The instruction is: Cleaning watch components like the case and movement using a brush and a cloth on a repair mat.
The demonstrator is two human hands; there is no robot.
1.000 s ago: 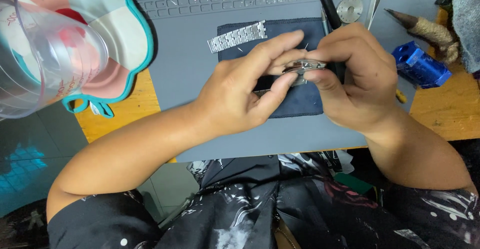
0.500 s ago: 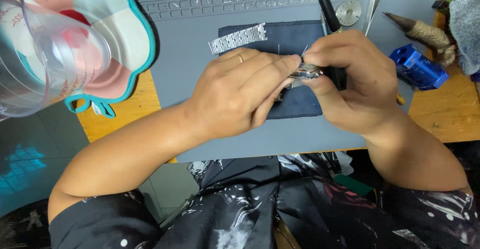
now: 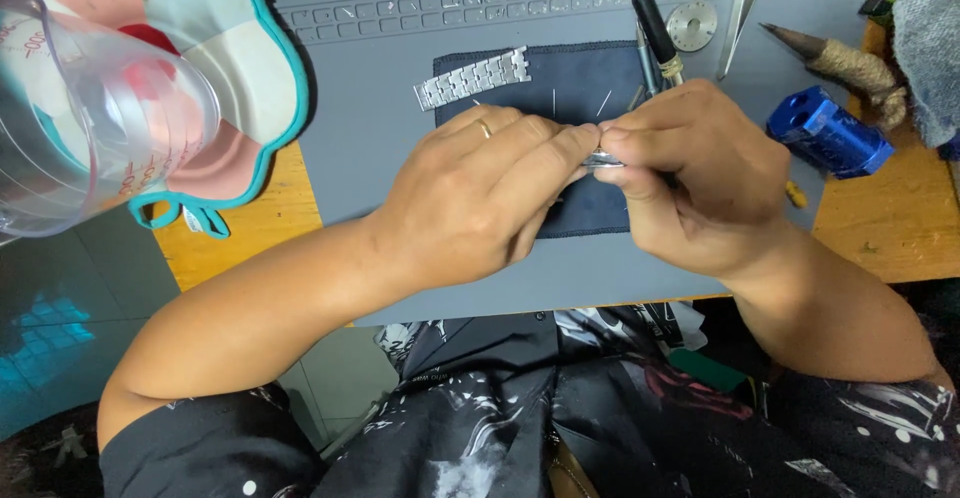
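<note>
On the desk (image 3: 250, 228) lies a grey mat (image 3: 380, 128), and on that a dark cloth (image 3: 580, 98), with the work going on just above the cloth. The left hand (image 3: 480, 198) and the right hand (image 3: 690, 178) are brought together, fingertips meeting, both pinched on a small metal piece (image 3: 603, 158) held between them. It looks like a short section of watch band, though most of it is hidden by the fingers, so I can't be sure.

My reading is that a link or pin is being fitted or worked loose by hand; the next move would call for a steady grip on one side and a fine push or pull on the other, probably with a tool.

A longer strip of band (image 3: 470, 80) lies flat at the cloth's top left corner, just beyond the left hand and untouched. A black-handled tool (image 3: 652, 23) rests at the cloth's top edge, near the right hand. A blue block (image 3: 828, 130) sits to the right, and a clear measuring jug (image 3: 90, 108) stands well apart on the left.
</note>
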